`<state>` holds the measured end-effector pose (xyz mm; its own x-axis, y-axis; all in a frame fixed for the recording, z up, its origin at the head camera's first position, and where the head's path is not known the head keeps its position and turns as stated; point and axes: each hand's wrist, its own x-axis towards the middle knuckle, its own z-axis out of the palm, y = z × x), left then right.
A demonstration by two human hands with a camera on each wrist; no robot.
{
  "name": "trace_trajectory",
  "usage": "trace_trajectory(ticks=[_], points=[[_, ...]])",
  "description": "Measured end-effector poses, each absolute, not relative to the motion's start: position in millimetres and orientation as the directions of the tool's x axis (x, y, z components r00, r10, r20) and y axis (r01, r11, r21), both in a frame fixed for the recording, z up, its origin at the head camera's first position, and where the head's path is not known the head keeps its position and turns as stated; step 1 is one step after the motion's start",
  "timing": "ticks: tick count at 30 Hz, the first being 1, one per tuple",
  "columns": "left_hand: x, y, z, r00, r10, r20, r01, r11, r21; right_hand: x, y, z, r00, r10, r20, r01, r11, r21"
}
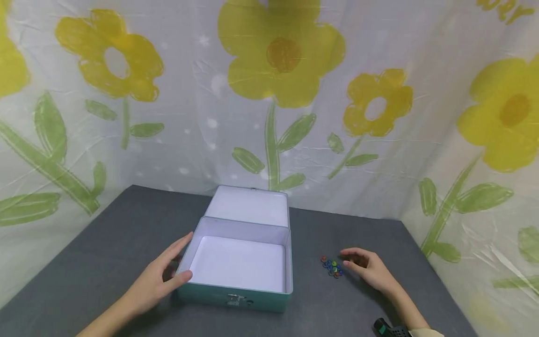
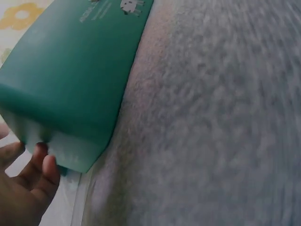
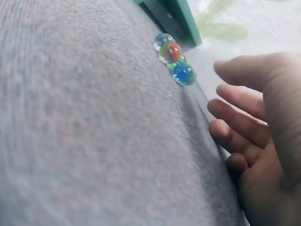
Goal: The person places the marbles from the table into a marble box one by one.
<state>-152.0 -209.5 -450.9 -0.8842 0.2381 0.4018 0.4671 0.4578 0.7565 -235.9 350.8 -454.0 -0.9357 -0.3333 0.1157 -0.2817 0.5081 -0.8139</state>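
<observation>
A green metal box (image 1: pixel 236 299) with a white inside stands with its lid (image 1: pixel 250 203) tipped back behind it. My left hand (image 1: pixel 157 278) rests against the left side of the box, its thumb near the front left corner. In the left wrist view, the left fingertips (image 2: pixel 49 162) touch the green end wall (image 2: pixel 70 150). Right of the box, a small cluster of glass marbles (image 1: pixel 332 267) lies on the table, blue, green and orange. My right hand (image 1: pixel 370 269) is just right of the marbles, fingers relaxed and holding nothing; the right wrist view shows a gap between them.
The dark grey tabletop (image 1: pixel 126 234) carries the box and marbles. A curtain (image 1: pixel 189 117) printed with yellow flowers hangs behind and along the sides. A black band (image 1: pixel 391 330) is on the right wrist.
</observation>
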Motion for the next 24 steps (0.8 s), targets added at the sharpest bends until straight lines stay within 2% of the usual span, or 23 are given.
trace_trajectory(ticks=[7, 24], points=[[-144, -213, -460, -0.886, 0.284, 0.366, 0.463, 0.535, 0.706, -234, 354, -461, -0.888, -0.429, 0.169, -0.377, 0.465, -0.801], [-145, -209, -463, -0.895, 0.23, 0.383, 0.444, 0.545, 0.711, -240, 351, -466, -0.885, -0.407, 0.227, -0.43, 0.524, -0.735]])
